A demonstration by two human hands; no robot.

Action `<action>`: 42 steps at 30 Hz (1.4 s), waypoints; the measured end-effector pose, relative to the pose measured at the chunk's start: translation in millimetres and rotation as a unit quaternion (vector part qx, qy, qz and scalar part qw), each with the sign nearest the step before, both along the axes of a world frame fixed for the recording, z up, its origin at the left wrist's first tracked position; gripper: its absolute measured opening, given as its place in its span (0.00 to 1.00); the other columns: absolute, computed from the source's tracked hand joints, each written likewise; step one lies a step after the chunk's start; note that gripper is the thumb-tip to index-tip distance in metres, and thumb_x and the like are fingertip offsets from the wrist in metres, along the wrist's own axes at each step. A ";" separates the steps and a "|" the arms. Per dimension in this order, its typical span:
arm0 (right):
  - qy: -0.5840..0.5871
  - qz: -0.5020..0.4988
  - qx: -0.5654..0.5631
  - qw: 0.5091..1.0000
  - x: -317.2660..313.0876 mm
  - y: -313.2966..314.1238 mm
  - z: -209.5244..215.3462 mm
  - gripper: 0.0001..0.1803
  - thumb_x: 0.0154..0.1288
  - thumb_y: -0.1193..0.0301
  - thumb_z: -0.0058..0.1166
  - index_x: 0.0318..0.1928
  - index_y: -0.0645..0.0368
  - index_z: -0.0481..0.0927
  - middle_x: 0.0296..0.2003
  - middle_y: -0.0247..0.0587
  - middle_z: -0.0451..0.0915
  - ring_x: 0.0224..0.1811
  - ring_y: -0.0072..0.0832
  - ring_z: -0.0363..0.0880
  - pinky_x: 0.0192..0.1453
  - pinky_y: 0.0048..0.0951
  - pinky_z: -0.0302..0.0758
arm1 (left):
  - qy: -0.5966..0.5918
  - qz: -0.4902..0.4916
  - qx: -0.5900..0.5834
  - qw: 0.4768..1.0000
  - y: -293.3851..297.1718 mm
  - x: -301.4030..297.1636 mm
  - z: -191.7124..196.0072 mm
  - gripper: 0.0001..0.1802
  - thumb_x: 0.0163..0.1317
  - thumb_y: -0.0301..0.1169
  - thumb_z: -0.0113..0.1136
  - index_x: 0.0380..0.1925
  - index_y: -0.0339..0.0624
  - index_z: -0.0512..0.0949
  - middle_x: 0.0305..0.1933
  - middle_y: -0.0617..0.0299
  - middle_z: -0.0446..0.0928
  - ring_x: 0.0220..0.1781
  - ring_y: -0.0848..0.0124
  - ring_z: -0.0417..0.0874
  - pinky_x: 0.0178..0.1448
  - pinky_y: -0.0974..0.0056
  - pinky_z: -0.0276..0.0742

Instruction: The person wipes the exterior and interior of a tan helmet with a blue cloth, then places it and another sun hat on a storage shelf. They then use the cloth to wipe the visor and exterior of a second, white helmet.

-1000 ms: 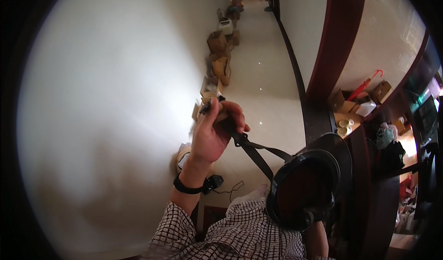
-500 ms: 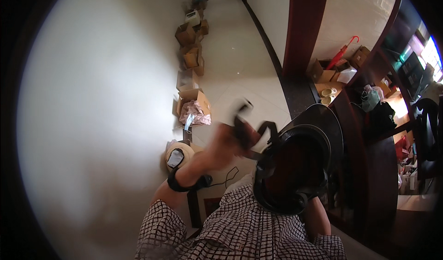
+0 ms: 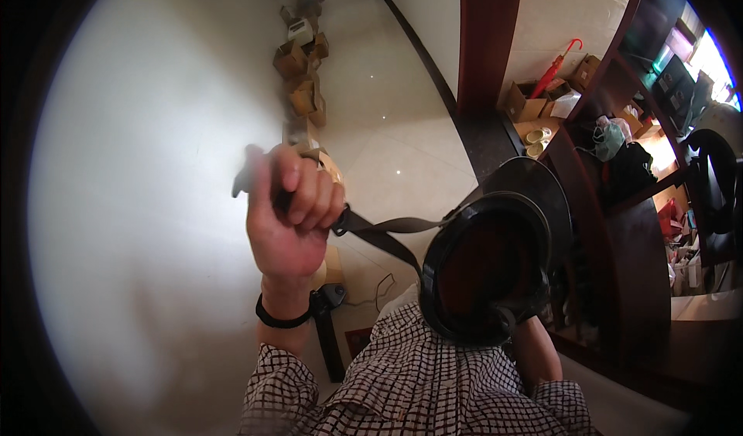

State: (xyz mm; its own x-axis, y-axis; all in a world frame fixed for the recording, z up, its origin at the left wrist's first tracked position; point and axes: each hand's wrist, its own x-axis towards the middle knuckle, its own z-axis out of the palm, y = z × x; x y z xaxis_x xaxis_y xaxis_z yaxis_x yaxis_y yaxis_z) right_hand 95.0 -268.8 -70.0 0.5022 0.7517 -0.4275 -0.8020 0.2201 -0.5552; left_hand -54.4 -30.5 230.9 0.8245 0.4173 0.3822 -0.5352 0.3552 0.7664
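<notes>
While my left hand (image 3: pixel 292 215) was curled into a fist round the end of the strap (image 3: pixel 408 225), the helmet (image 3: pixel 484 270) sat tilted over my shirt (image 3: pixel 433 382), its hollow side toward me. Because the strap stretched almost straight from fist to helmet, a hard tug to the left, I judged, could have tipped the helmet or wrenched it off its support; slack fingers could have let the end slip away. One band looked twisted, so it might have lain crooked or pinched. My right hand was hidden behind the helmet, with only the forearm (image 3: pixel 539 351) showing, and I could not tell whether it gripped anything. A dark piece (image 3: pixel 246 173) past my thumb was too blurred to name, the helmet's inside was mostly shadow, and my fist covered part of the boxes (image 3: pixel 306 130).
</notes>
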 end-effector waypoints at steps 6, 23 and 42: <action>-0.003 0.014 0.000 1.000 -7.6 -0.5 -2.4 0.27 0.70 0.58 0.36 0.60 0.66 0.66 0.55 0.52 0.72 0.55 0.42 0.72 0.60 0.42 0.69 | -0.005 -0.053 -0.015 0.998 -15.2 15.2 23.0 0.24 0.72 0.52 0.27 0.23 0.49 0.61 0.11 0.73 0.50 0.13 0.79 0.45 0.20 0.72 0.47; 0.039 0.006 0.203 0.978 25.8 -42.1 54.6 0.34 0.60 0.59 0.44 0.63 0.68 0.62 0.58 0.59 0.68 0.59 0.49 0.70 0.63 0.50 0.65 | 0.068 0.011 0.001 0.998 -20.6 36.9 27.5 0.23 0.70 0.51 0.41 0.22 0.47 0.61 0.12 0.72 0.49 0.13 0.80 0.44 0.19 0.70 0.44; -0.640 0.045 -0.060 0.764 -46.4 111.0 160.5 0.18 0.53 0.66 0.63 0.40 0.61 0.73 0.32 0.53 0.76 0.37 0.50 0.75 0.39 0.39 0.72 | 0.084 0.140 0.001 0.987 -30.6 55.1 4.0 0.21 0.71 0.45 0.43 0.21 0.48 0.60 0.13 0.74 0.49 0.14 0.82 0.43 0.19 0.71 0.42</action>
State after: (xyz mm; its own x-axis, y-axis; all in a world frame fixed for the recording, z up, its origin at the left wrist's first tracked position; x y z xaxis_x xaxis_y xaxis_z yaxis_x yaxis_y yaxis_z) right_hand 48.6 -157.8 90.5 0.5151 0.8019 0.3027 0.4071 0.0819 -0.9097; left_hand 0.7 -61.1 234.8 0.7292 0.6366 0.2510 -0.4775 0.2106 0.8530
